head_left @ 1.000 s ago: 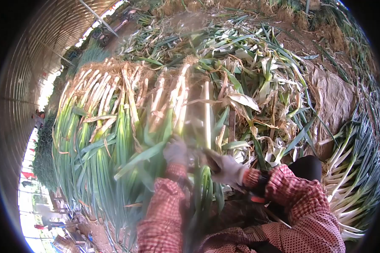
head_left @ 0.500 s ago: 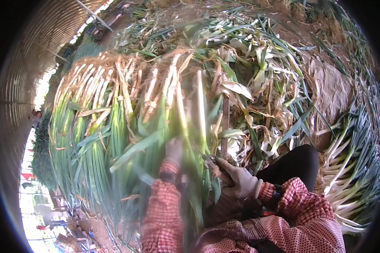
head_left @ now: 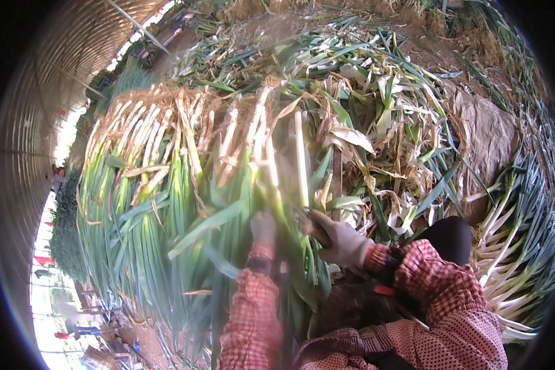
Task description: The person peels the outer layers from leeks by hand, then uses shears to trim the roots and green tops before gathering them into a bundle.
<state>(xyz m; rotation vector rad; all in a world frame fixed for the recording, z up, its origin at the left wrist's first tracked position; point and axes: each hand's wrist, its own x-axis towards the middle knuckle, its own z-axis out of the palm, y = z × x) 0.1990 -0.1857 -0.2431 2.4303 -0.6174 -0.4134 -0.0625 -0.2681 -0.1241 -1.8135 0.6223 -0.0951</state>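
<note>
While the left hand (head_left: pixel 263 228), in a pale work glove, is closed round the green leaves of a long green onion with a white shank (head_left: pixel 270 176), that stalk stands blurred just in front of the person, its roots pointing far. Half a second ago the right hand (head_left: pixel 344 245) sat lower and nearer the body. Now it has risen to the stalk, its grip curled about a small dark object (head_left: pixel 304 217) too blurred to identify, close beside the left hand. The left hand has hardly shifted. By my judgement the stalk is being worked between both hands, not laid aside.

To the left lies a big heap of unpeeled green onions with dry brown skins (head_left: pixel 148 179). Far and right, a litter of stripped leaves and husks (head_left: pixel 382 123) covers bare earth (head_left: pixel 425 55) and part of a brown sack (head_left: pixel 490 142). At the right edge lie clean white peeled stalks (head_left: pixel 515 246). An arched plastic greenhouse roof (head_left: pixel 49 86) curves up the left.
</note>
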